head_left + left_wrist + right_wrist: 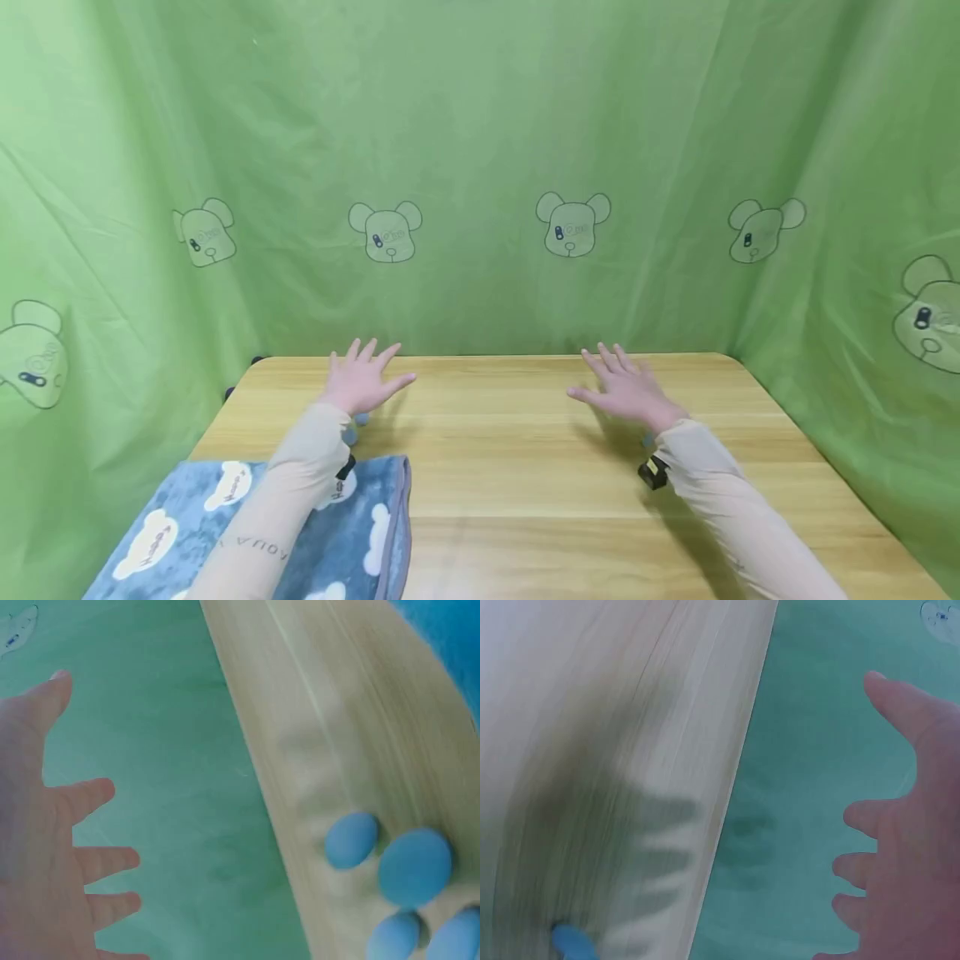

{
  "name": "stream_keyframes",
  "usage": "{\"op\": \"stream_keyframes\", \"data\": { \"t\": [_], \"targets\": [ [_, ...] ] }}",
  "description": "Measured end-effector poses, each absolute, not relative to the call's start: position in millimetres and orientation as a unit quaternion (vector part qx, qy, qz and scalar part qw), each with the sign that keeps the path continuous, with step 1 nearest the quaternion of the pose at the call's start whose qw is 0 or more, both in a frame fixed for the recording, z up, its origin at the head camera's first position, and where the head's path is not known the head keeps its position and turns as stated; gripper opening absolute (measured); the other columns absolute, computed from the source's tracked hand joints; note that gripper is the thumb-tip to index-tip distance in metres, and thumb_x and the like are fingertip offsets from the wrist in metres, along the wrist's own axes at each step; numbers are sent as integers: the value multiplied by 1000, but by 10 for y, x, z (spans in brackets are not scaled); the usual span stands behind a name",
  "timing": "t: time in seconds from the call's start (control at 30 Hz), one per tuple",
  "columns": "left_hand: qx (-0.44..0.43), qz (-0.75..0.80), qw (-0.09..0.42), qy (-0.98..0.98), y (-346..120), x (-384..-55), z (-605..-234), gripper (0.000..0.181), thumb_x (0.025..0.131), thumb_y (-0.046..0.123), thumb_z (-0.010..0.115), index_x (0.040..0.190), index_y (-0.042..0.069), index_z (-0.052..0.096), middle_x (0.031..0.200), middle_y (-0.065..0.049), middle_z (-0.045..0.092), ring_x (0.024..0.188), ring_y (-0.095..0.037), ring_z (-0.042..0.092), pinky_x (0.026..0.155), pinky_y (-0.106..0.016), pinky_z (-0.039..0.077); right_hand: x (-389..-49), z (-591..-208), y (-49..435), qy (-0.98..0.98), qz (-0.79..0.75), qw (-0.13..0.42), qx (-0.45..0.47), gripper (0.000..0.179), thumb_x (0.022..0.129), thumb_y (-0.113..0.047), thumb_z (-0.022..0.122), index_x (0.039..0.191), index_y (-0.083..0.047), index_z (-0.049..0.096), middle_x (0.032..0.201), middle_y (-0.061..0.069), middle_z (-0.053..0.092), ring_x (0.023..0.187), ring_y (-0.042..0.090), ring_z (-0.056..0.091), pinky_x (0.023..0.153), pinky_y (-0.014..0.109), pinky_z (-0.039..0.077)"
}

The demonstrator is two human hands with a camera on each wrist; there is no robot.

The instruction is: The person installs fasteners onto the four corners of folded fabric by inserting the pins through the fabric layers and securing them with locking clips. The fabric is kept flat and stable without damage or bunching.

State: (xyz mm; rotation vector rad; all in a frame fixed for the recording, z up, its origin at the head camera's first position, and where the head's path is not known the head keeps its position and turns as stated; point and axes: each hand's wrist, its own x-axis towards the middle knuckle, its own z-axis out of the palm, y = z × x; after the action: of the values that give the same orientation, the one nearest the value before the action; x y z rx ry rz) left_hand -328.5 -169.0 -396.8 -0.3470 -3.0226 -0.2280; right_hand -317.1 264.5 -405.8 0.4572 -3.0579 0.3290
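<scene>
Blue ovals (pixel 415 868) near left hand (pixel 358 386): wrist view four, head view fewer.

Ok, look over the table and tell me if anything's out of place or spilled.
Nothing looks spilled or damaged. One blue piece shows on the table near the right hand, apart from the group of rounded blue pieces near the left hand, so it looks slightly stray, though that may be intended.
</scene>
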Motion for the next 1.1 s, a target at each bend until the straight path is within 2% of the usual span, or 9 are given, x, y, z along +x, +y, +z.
{"op": "stream_keyframes", "data": {
  "t": [0.2,0.33,0.43,0.57,0.7,0.93,1.1],
  "targets": [
    [-132,-62,81,-986,-1837,-3133,-3830,74,91,71,41,146,22,44,147,-15,48,133,-41,46,106,-66,33,-3143,-3994,2403,-979,103,39,172,88,91,-69,44,154,-11,25,158,23,24,145,49,20,111,70,17],
    [-148,-48,110,-982,-2031,-2958,-3740,66,92,64,48,136,15,56,134,-14,61,119,-39,58,95,-57,47,-3119,-3945,2152,-970,122,61,201,81,91,-62,52,151,-10,34,151,21,40,138,44,39,111,61,31],
    [-162,-33,132,-977,-2222,-2815,-3676,60,93,59,51,127,11,63,125,-13,67,110,-36,65,88,-52,52,-3102,-3932,1930,-962,134,74,226,76,91,-57,57,147,-8,41,145,18,50,131,39,50,109,54,39],
    [-176,-5,161,-971,-2512,-2619,-3621,52,93,55,54,117,11,68,112,-11,72,99,-32,69,84,-50,53,-3039,-3933,1597,-953,146,74,256,70,91,-55,59,143,-9,47,136,16,59,122,34,58,103,50,45],
    [-167,7,176,-970,-2829,-2411,-3662,49,92,53,56,112,11,69,108,-11,73,98,-34,68,82,-54,52,-2949,-3934,1258,-944,166,61,279,66,91,-54,59,142,-14,49,132,12,62,119,30,60,102,48,47],
    [-149,-32,113,-982,-3382,-2114,-3916,35,92,38,63,115,11,68,114,-16,69,102,-41,64,82,-59,50,-2827,-4035,752,-927,175,28,330,63,92,-53,58,140,-14,50,134,8,61,118,23,61,102,43,47],
    [-133,-49,85,-986,-3693,-2009,-4118,34,87,28,67,116,9,67,118,-24,65,106,-49,59,82,-64,47,-2765,-4176,451,-919,165,-3,358,62,92,-54,58,139,-14,52,134,7,61,120,22,60,103,40,47]
  ]
}}
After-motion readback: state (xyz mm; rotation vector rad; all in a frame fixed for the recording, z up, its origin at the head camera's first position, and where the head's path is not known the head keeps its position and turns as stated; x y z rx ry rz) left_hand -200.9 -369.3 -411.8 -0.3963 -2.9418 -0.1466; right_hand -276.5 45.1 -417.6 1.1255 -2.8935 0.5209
